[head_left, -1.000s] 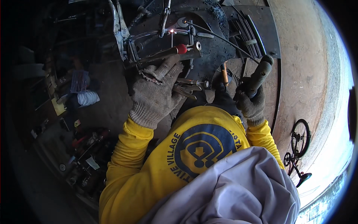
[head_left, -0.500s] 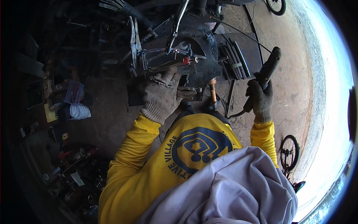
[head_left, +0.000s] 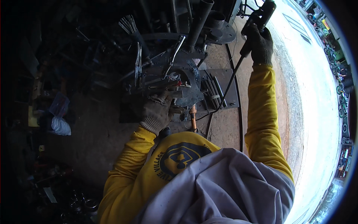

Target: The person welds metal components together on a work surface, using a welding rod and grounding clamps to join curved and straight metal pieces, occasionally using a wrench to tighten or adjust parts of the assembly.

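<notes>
My right hand (head_left: 260, 46), in a worn work glove, is stretched far forward at the upper right. It is closed round a black welding electrode holder (head_left: 267, 14), whose cable (head_left: 232, 84) hangs back toward the bench. My left hand (head_left: 156, 114), also gloved, lies at the near edge of the dark metal bench. Its fingers bend over dark metal that I cannot make out. Just beyond it stand two pairs of locking pliers, one on the left (head_left: 138, 61) and one on the right (head_left: 173, 56). A small red-tipped tool (head_left: 178, 83) lies by my fingertips.
A bundle of thin rods (head_left: 212, 92) lies on a dark plate right of the bench. An orange-brown handle (head_left: 193, 118) hangs at the near edge. Upright steel pipes (head_left: 199, 24) and a tube of welding rods (head_left: 128, 25) stand beyond. Clutter fills the dark left side.
My right hand has moved up and away with the electrode holder; the rod seen in it before no longer shows. The view has tilted forward. My left hand stays at the bench edge.
</notes>
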{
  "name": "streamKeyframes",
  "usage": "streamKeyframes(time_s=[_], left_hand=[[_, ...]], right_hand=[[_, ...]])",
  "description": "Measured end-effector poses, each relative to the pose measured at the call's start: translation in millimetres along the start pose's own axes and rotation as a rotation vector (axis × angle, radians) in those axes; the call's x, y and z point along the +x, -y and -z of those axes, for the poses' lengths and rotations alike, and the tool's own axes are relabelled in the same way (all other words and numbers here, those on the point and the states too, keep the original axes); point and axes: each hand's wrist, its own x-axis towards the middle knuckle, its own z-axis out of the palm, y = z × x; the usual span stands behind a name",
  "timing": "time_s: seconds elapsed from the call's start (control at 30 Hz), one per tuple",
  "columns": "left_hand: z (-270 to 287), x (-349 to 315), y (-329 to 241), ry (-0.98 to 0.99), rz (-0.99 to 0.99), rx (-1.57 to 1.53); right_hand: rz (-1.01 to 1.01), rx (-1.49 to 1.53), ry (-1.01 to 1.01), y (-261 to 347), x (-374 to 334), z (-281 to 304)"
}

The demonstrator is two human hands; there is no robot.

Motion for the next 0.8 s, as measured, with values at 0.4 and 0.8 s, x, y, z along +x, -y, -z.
streamKeyframes(time_s=[0.4, 0.8], left_hand=[[2.7, 0.6, -4.0, -0.178, -0.001, -0.107], [13.6, -1.0, -6.2, -0.087, 0.057, -0.064]], right_hand=[[0.332, 0.124, 0.022, 37.1, 89.3, -104.2], [0.219, 0.123, 0.198, -39.3, 76.8, -124.3]])
